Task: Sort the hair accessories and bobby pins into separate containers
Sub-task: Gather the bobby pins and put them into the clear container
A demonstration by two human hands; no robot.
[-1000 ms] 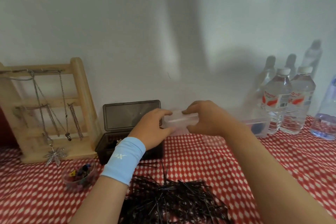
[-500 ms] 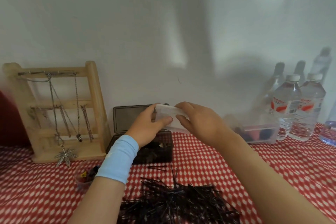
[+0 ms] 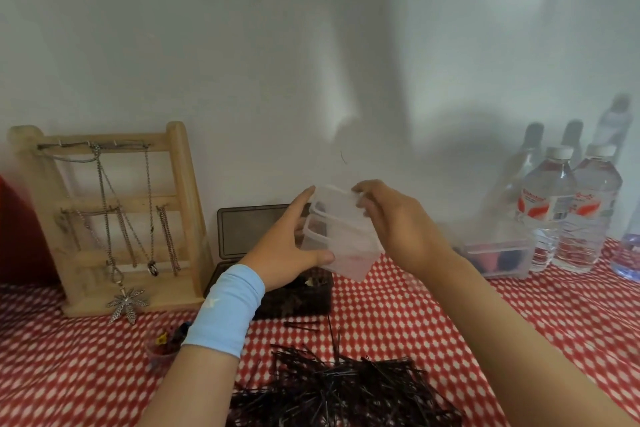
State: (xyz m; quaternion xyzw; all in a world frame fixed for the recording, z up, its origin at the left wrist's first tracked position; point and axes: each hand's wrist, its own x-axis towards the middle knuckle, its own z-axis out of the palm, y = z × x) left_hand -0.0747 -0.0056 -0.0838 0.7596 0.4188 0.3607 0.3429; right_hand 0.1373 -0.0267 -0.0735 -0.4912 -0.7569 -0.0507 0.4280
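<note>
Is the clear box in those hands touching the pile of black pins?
Apart. Head view: left hand and right hand hold the clear box up, checked cloth showing between it and the bobby pin pile.

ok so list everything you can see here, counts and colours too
clear containers: nested stack, about three, see-through, held in mid-air
bobby pins: big heap, black, front of the tablecloth
dark box: one, smoky black, lid open, against the wall
small cup: one, clear, colourful bits inside, left of the heap
water bottles: two plus part of a third, clear, far right
lidded box: one, clear, beside the bottles
jewellery stand: one, pale wood, left, by the wall
necklaces: several, silver, hanging on the stand
tablecloth: one, red and white, under everything
wristband: one, light blue, left wrist
left hand: grips the stack's left side
right hand: pinches the stack's top rim
</note>
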